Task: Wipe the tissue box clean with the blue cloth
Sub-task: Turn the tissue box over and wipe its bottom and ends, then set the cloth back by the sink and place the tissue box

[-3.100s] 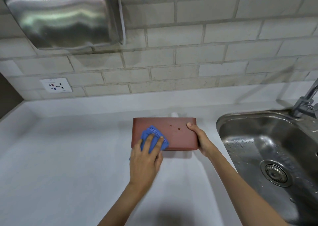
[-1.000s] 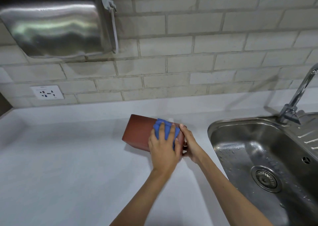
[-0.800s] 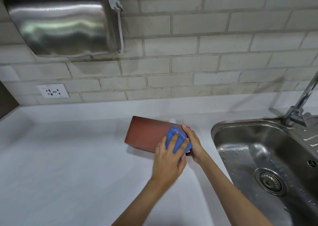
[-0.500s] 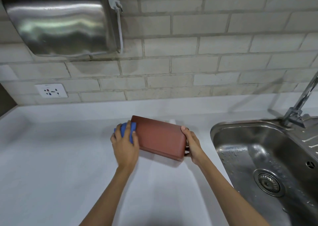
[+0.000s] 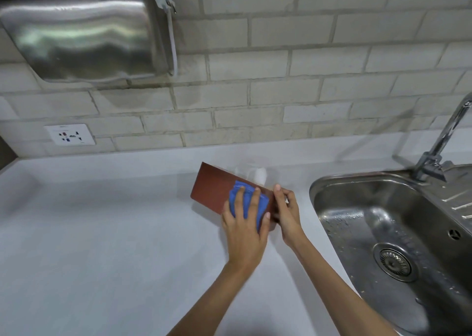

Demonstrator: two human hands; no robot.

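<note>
A reddish-brown tissue box (image 5: 213,188) stands on the white counter, tipped so its broad face looks toward me, its left end angled away. My left hand (image 5: 244,227) presses a folded blue cloth (image 5: 249,204) flat against the right half of that face, fingers spread over the cloth. My right hand (image 5: 286,213) grips the box's right end, thumb on the top edge. A bit of white tissue (image 5: 260,174) shows behind the box's top edge.
A steel sink (image 5: 398,233) with a drain lies just right of my right hand, with a tap (image 5: 444,141) at its back. A brick wall carries a steel hand dryer (image 5: 81,29) and a socket (image 5: 69,134) at the left. White counter (image 5: 102,246) stretches to the left.
My left hand has swept the blue cloth from the box's left end across its face to the right half. My right hand has kept its hold on the right end.
</note>
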